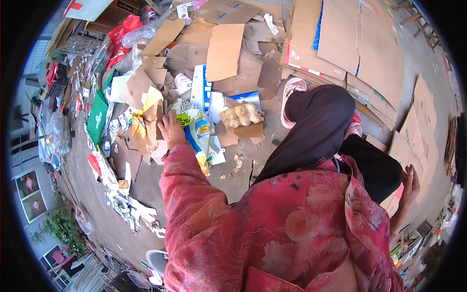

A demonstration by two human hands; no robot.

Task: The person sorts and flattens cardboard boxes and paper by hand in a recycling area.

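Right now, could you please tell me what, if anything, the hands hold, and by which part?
Whether the left hand, at the cardboard scraps, grips anything cannot be told; the right hand visibly holds nothing.

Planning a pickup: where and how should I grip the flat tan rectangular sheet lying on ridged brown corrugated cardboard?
Probably pinch the sheet by its near short edge, coming from the wearer's side: it lies uncovered on the corrugated cardboard, with that edge facing the wearer.
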